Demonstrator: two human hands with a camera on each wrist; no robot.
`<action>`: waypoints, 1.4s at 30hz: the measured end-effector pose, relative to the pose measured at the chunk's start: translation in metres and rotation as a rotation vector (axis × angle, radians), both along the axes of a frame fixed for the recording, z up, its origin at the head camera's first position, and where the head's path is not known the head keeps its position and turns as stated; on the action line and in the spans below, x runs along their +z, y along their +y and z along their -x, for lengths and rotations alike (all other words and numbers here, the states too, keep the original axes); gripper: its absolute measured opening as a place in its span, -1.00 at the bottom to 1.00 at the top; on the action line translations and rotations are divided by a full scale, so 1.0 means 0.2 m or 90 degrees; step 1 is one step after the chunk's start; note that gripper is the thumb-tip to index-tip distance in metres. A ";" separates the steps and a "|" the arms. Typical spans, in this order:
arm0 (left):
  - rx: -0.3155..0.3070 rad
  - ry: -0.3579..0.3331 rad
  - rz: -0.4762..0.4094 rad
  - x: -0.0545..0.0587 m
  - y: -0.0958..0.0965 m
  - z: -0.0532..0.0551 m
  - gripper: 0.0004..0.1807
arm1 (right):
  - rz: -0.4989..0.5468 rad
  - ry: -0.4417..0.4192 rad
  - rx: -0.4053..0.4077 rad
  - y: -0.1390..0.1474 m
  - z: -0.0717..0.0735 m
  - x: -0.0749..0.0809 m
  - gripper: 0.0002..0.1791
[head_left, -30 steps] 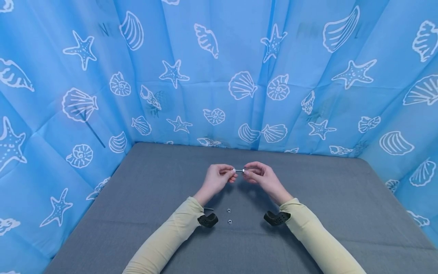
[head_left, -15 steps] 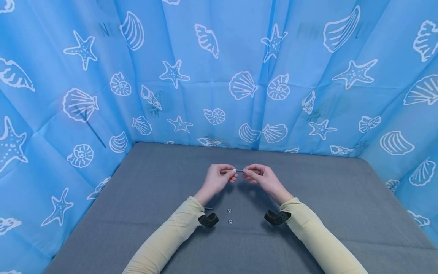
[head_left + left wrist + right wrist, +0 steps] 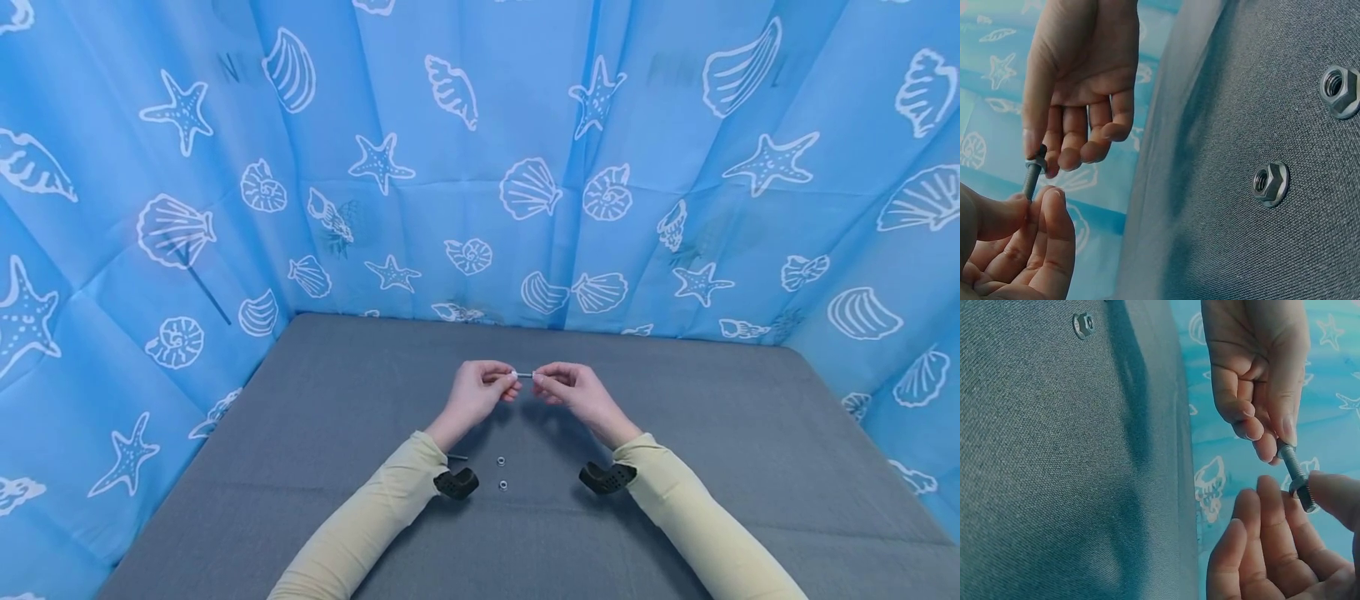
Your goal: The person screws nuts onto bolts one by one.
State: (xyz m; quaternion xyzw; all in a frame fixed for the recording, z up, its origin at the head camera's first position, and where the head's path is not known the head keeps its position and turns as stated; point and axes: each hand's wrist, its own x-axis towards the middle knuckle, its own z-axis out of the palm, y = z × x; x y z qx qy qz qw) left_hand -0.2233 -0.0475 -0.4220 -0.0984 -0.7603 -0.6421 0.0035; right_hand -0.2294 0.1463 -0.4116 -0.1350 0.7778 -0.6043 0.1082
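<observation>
Basically, left hand (image 3: 480, 387) pinches bolt (image 3: 1292, 461) at its head end; right hand (image 3: 576, 390) pinches nut (image 3: 1298, 485) near bolt's threaded tip, other fingers loosely bent. Bolt is above grey table (image 3: 675, 417); two flange nuts (image 3: 1271, 184) lie nearer the person than bolt.

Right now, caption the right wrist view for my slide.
Left hand pinches a bolt, right hand the nut around it; a loose nut rests on grey fabric.

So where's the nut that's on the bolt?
Right of centre in the right wrist view, the nut is around the bolt near its tip, at the right grip.
</observation>
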 end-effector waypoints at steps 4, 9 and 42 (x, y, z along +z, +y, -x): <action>-0.001 -0.003 -0.004 0.00 0.00 0.00 -0.78 | 0.012 -0.003 0.006 0.00 0.00 0.00 -0.56; -0.004 -0.010 -0.019 0.00 0.00 0.00 -0.78 | 0.057 0.011 0.010 0.00 0.00 -0.01 -0.62; -0.009 -0.011 -0.019 -0.01 -0.01 0.00 -0.80 | 0.021 0.002 0.006 -0.01 0.01 -0.02 -0.65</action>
